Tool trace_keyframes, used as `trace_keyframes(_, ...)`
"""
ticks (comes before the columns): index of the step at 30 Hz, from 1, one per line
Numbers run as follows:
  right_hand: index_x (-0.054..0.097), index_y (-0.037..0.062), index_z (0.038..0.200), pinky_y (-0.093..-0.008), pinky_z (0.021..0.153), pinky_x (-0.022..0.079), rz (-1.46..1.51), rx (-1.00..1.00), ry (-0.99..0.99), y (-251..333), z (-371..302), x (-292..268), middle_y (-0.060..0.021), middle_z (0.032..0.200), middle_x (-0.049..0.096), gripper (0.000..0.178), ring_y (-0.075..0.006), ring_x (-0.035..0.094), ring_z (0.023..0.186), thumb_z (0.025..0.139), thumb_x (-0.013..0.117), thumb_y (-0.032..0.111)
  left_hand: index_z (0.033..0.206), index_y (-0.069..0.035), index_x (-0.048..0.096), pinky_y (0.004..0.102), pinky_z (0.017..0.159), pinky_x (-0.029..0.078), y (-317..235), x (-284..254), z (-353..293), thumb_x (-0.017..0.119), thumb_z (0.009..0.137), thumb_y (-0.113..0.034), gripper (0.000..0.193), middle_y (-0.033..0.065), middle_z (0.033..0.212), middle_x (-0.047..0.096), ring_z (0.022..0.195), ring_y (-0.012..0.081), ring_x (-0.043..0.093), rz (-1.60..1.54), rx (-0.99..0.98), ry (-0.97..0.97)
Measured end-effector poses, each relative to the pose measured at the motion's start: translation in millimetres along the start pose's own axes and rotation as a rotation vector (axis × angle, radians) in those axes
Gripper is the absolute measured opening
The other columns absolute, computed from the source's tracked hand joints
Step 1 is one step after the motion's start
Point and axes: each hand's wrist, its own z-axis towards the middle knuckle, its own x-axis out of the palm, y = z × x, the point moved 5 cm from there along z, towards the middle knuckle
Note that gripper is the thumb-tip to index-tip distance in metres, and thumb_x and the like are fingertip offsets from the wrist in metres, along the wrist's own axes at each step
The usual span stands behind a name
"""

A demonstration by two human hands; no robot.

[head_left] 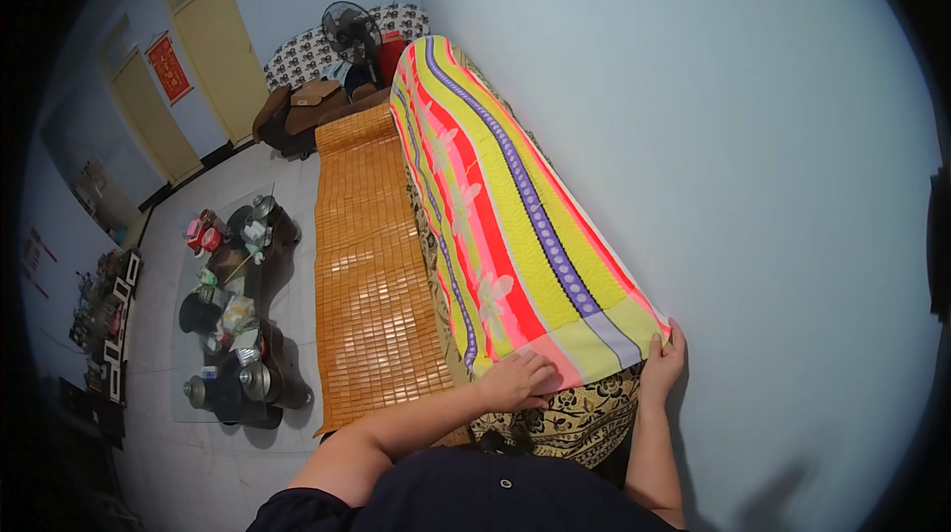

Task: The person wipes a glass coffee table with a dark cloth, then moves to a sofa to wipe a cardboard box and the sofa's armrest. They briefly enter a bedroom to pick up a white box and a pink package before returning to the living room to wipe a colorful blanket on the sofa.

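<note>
A long striped cloth [540, 235] in yellow, red, pink and purple, with pale flowers, lies along the sofa's backrest beside the wall. My left hand [515, 380] rests at its near left edge, fingers curled over the pink end band. At the near right corner, next to the wall, my right hand [664, 364] pinches the cloth between thumb and fingers. Below the cloth's near edge shows a black-and-gold patterned sofa cover [570, 421]. The cloth looks mostly flat, with its far end over the backrest's far end.
An orange-brown slatted mat [371, 265] covers the seat on the left. Farther left stands a glass coffee table [186, 359] crowded with pots and packages. A black fan [352, 32] and a brown bag [315, 93] are at the far end. The pale wall [773, 185] closes off the right.
</note>
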Motion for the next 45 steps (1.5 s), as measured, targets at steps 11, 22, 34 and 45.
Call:
trace_keyframes(11,0.057,0.0001,0.115,-0.0214,0.058,0.044,0.034,0.267,0.050,-65,-1,-5,-0.0052,0.095,0.063,0.024,-0.0075,0.055,0.070,0.093,0.049,0.007,0.103,-0.008,0.053,0.0379,0.067,0.051,8,12,-11,0.057,0.084,-0.018,0.022,0.0094,0.088,0.057,0.084,0.0271,0.059,-0.133,-0.049,0.105)
trace_keyframes(22,0.057,0.0071,0.122,-0.0480,0.102,0.030,-0.773,-0.461,0.154,34,-45,19,-0.0180,0.139,0.034,0.039,-0.0360,0.033,0.123,0.083,0.058,0.007,0.118,-0.009,0.046,0.0436,0.066,0.050,2,37,-34,0.057,0.081,-0.013,0.039,0.0134,0.102,0.056,0.080,0.0334,0.061,-0.250,-0.173,0.345)
trace_keyframes(34,0.032,0.0107,0.144,-0.0541,0.112,0.005,-1.153,-0.615,0.762,31,-101,124,-0.0202,0.152,0.015,0.086,-0.0360,0.008,0.141,0.075,0.065,0.051,0.112,-0.007,0.049,0.0446,0.069,0.050,-6,56,-82,0.052,0.083,-0.013,0.030,0.0129,0.103,0.056,0.083,0.0331,0.063,-0.056,-0.295,0.565)
trace_keyframes(45,0.025,0.0141,0.146,-0.0533,0.112,0.011,-1.398,-0.454,0.531,33,-170,113,-0.0153,0.154,0.013,0.090,-0.0337,0.012,0.142,0.073,0.072,0.038,0.102,-0.005,0.055,0.0417,0.076,0.050,19,1,-276,0.052,0.087,-0.021,0.021,0.0132,0.098,0.059,0.093,0.0317,0.060,-0.189,-0.462,0.283)
